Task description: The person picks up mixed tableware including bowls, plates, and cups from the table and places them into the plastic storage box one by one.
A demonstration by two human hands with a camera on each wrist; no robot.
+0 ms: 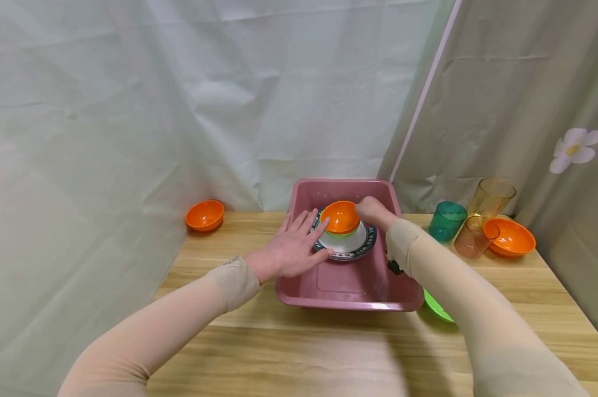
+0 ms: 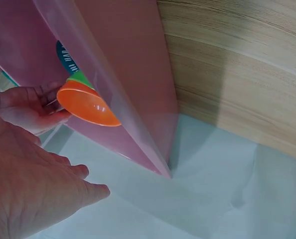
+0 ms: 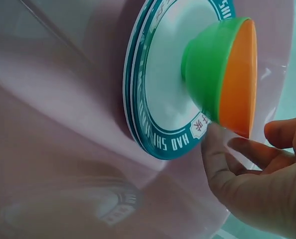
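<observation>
1. Left hand: fingers straight and spread, holding nothing; extends over the left side of the basin, apart from the bowls.
2. Right hand: fingers loosely bent, thumb apart, at the rim of the nested orange bowl; no pinch shows, fingertip contact uncertain.
3. Nested orange bowl: sits inside a green bowl, which stands on the plates.
4. Two white plates, teal lettered rims, stacked inside the pink basin.
5. Step in hand, as judged: settling the bowls on the plates. Next move calls for easing the right fingers off the rim without tipping the pair.
6. Left of basin: spare orange bowl.
7. Right of basin: teal tumbler, yellow tumbler, pinkish tumbler, wide orange bowl; bright green dish, partly hidden by the sleeve.
8. Support: wood-grain table.
</observation>
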